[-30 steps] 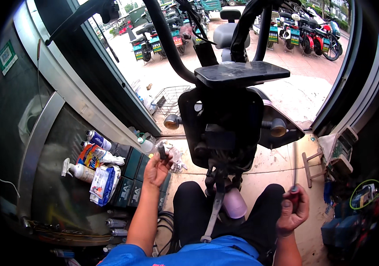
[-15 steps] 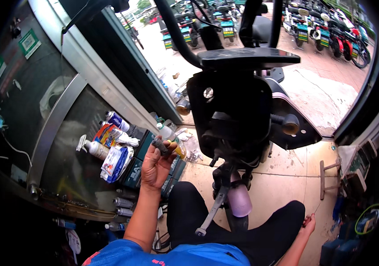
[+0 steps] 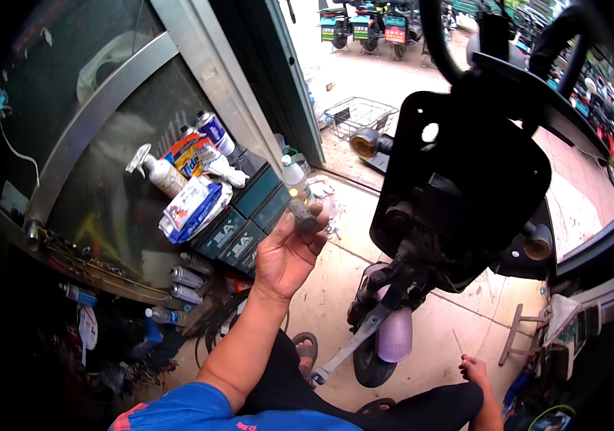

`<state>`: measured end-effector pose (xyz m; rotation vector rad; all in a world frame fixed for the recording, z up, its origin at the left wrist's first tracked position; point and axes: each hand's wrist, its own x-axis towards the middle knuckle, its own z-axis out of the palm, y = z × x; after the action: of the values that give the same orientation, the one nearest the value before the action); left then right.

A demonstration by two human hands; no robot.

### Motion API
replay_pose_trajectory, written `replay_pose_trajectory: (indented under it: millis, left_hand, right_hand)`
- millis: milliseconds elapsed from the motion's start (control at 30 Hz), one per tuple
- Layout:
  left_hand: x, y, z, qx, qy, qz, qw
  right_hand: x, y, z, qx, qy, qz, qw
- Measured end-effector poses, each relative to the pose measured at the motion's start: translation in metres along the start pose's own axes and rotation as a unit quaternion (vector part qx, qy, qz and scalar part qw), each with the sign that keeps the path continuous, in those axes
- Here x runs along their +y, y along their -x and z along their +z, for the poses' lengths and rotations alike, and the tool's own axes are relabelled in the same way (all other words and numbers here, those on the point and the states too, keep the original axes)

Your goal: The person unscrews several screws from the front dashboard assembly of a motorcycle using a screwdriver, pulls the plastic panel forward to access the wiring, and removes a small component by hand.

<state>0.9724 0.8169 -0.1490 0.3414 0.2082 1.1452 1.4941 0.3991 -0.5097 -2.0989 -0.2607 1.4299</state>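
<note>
In my left hand, raised at the middle left, is a small dark-grey, roughly cylindrical piece, pinched between thumb and fingers. My right hand is beside my right knee, its fingers closed round a thin, pale stick-like thing that points up; its kind is too small to tell. Between my legs stands a two-wheeled vehicle with a black body panel, a pale purple mudguard and a black wheel. A long metal wrench slants down from its steering area, with neither hand on it.
Dark green boxes stand at the left, bearing a spray bottle, colourful packets and cans. Aerosol cans lie below them. A wire basket sits beyond the doorway. At the right is a small wooden stand.
The view has swung left, so the vehicle appears farther right. My left hand still holds the grey piece. My right hand has come up, and the thin stick now shows more plainly.
</note>
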Motion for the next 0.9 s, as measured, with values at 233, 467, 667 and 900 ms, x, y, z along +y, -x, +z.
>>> replay_pose_trajectory:
  millis: [233, 467, 667, 900]
  left_hand:
    - [0.0, 0.014, 0.016, 0.026, -0.119, 0.048, 0.991]
    - [-0.001, 0.014, 0.024, 0.059, -0.233, 0.104, 0.965]
    - [-0.003, 0.022, 0.026, 0.117, -0.174, 0.005, 0.978]
    - [0.011, 0.046, 0.017, 0.196, -0.113, -0.081, 0.971]
  right_hand:
    - [0.06, -0.009, -0.029, 0.045, 0.253, 0.005, 0.967]
    - [0.0, 0.019, -0.053, 0.105, 0.256, -0.043, 0.96]
    - [-0.122, 0.149, 0.004, 0.126, 0.325, -0.181, 0.92]
    - [-0.28, 0.383, 0.126, 0.006, 0.443, -0.214, 0.871]
